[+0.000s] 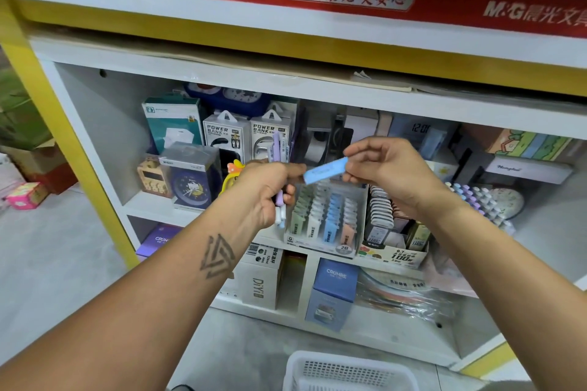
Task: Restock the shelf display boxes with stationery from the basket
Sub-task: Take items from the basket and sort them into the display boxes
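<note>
- Left hand (pixel 270 190): fingers curled round a bundle of pastel pens (pixel 278 149), purple and white, held upright just left of the display box. Judged to be reserve stock kept in the fist so the other hand can work singly.
- Right hand (pixel 386 168): thumb and fingertips pinch one end of a single blue item (pixel 324 171), flat and oblong, held level above the display box. Its other end reaches toward the left hand; whether it touches that hand cannot be told.
- Clear display box (pixel 325 219) on the middle shelf: rows sorted by colour, green, white, blue and peach. The blue item hangs over the blue row, so it is judged bound for that column.
- White basket (pixel 349 373): on the floor, near edge of view, below the arms; contents not visible.
- Neighbouring box (pixel 392 232) of dark refills stands touching the display box on the right.
- Risk, as judged: the packed rows leave little room for insertion.
</note>
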A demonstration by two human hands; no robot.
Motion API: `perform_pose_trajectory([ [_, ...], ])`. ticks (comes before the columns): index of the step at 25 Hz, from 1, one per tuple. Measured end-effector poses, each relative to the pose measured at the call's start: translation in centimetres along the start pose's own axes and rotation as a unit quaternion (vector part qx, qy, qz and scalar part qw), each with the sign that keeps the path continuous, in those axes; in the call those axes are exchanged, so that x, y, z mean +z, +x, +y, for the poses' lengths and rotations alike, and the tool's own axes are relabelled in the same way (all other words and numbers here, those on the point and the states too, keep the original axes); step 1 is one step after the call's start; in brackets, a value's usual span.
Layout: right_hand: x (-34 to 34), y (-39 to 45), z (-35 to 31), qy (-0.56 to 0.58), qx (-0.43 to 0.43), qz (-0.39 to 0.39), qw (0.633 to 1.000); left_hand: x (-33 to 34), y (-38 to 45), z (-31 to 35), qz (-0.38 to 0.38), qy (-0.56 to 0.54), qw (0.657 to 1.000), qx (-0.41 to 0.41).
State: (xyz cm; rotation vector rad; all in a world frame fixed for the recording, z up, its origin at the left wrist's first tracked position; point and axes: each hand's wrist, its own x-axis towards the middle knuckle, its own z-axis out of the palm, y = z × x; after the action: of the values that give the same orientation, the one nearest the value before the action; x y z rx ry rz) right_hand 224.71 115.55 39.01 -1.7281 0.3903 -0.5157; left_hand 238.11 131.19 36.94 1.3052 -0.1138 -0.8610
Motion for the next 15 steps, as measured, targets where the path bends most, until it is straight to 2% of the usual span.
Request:
perform_pose_trajectory([
  [4, -0.6, 0.7, -0.7, -0.126, 0.008, 0.058, 0.990, -0.5, 0.2, 0.7, -0.002, -0.040, 0.998, -0.043],
  [7, -0.8, 1.7, -0.5, -0.271, 0.006, 0.066, 0.960, -0.5, 0.1, 0.9, -0.015, -0.055, 0.997, -0.054],
  [9, -0.6, 2.5, -0.2, -0.397, -0.030, 0.070, 0.915, -0.4, 0.0, 1.0, -0.019, -0.058, 0.997, -0.052],
  [12, -0.2, 3.6, 0.7, -0.577, -0.075, 0.017, 0.813, -0.1, -0.2, 1.0, -0.027, -0.061, 0.996, -0.055],
  [13, 0.1, 3.9, 1.1, -0.609, -0.070, -0.008, 0.790, 0.0, -0.3, 1.0, -0.031, -0.060, 0.996, -0.057],
  [15, 0.9, 4.3, 1.8, -0.639, -0.058, -0.042, 0.766, 0.1, -0.3, 1.1, -0.038, -0.056, 0.996, -0.059],
])
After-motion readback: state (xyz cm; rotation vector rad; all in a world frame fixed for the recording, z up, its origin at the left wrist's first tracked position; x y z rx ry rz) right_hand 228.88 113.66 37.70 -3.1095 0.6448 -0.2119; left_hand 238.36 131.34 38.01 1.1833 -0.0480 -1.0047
